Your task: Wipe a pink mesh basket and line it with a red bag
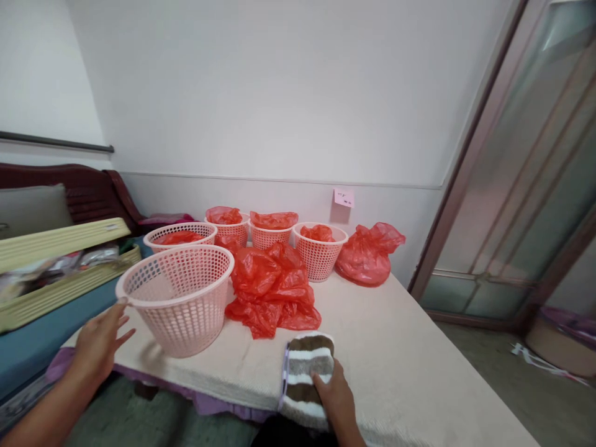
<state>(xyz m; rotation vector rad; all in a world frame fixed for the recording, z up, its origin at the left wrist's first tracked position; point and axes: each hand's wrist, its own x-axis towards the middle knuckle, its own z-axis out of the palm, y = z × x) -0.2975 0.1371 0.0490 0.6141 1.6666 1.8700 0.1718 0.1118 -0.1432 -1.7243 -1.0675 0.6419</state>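
A large pink perforated basket (179,297) stands near the table's front left edge, and it looks empty. My left hand (100,340) touches its rim at the left with the thumb, fingers spread. My right hand (336,397) presses down on a brown and white striped cloth (306,369) lying at the table's near edge. A heap of red plastic bags (272,288) lies between the basket and the cloth.
Several smaller pink baskets (320,248) lined with red bags stand in a row by the wall, with a stuffed red bag (367,256) to their right. The table (410,347) has a cream cover. A yellow open box (60,267) sits at the left; a glass door is right.
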